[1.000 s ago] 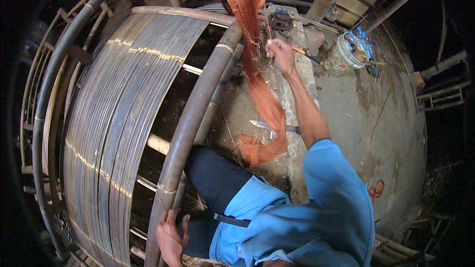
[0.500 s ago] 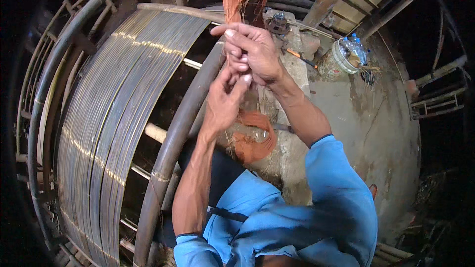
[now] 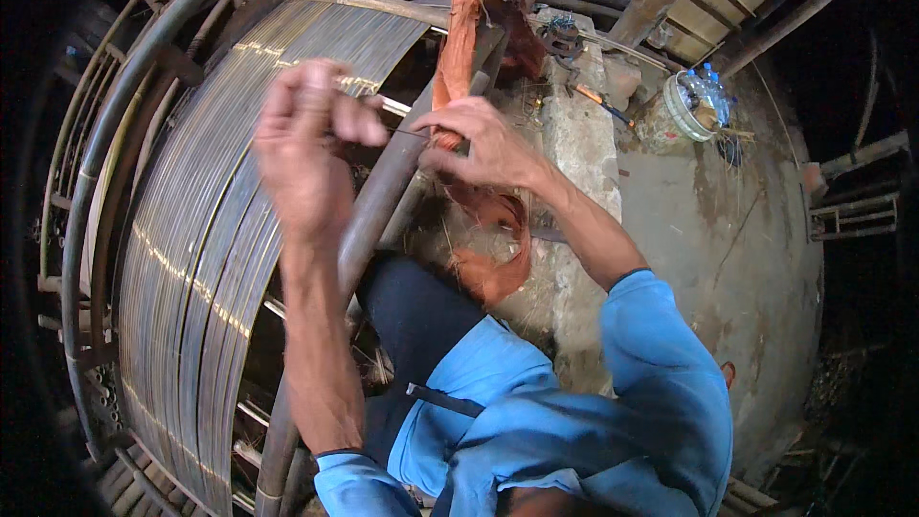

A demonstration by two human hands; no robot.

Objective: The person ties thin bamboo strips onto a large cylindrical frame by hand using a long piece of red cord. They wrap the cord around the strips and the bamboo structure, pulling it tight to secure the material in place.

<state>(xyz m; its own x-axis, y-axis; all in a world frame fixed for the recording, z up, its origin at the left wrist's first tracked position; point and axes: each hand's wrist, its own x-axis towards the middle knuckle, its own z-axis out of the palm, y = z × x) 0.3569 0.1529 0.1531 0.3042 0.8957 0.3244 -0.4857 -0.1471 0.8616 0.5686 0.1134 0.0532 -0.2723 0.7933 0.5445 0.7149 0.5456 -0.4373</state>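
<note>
A long strip of orange mesh cloth (image 3: pixel 461 24) hangs from the bamboo frame at the top, and its lower loop (image 3: pixel 503 273) drops toward the ground. My right hand (image 3: pixel 488 146) is closed around a bunched part of this strip beside a thick dark pole (image 3: pixel 369 225). My left hand (image 3: pixel 311 134), blurred by motion, is raised over the slatted bamboo panel with its fingers curled. A thin dark strand (image 3: pixel 407 132) stretches between the left fingers and the bunched cloth. What lies inside my right palm is hidden.
The slatted bamboo panel (image 3: pixel 225 220) fills the left side, ringed by curved poles. At the upper right stands a white bucket (image 3: pixel 684 105) of plastic bottles. An orange-and-black tool (image 3: pixel 603 103) lies on the concrete ledge (image 3: pixel 584 177).
My left hand has pulled away from the right, up and to the left, drawing out the strand. My right hand has lowered slightly and now grips the orange cloth.
</note>
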